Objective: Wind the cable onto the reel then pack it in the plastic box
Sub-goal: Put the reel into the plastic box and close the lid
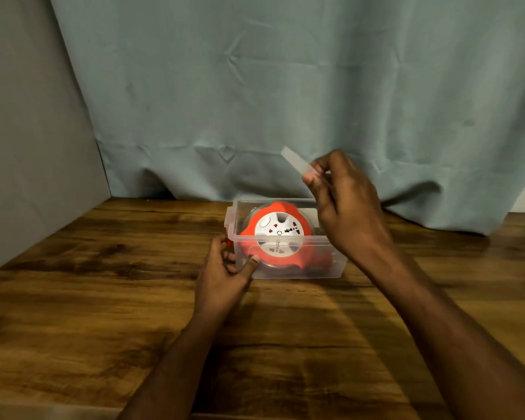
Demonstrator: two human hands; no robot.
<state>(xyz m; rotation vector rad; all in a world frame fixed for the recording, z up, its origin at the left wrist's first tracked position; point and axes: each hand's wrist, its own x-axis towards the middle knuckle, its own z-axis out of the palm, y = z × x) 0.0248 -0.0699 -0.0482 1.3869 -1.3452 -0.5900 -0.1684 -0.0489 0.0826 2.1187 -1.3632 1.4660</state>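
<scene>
An orange cable reel (278, 234) with a white socket face lies tilted inside a clear plastic box (331, 269) on the wooden table. My left hand (228, 268) grips the box's near left corner, thumb on the front wall. My right hand (343, 201) is raised above the box's right side and pinches a clear, blurred plastic lid (297, 162) by its edge. A dark bit of cable or plug shows dimly through the box's front right wall.
The wooden table (103, 298) stretches wide around the box. A blue-grey curtain (285, 86) hangs right behind it, and a grey wall panel (28, 147) stands at the left.
</scene>
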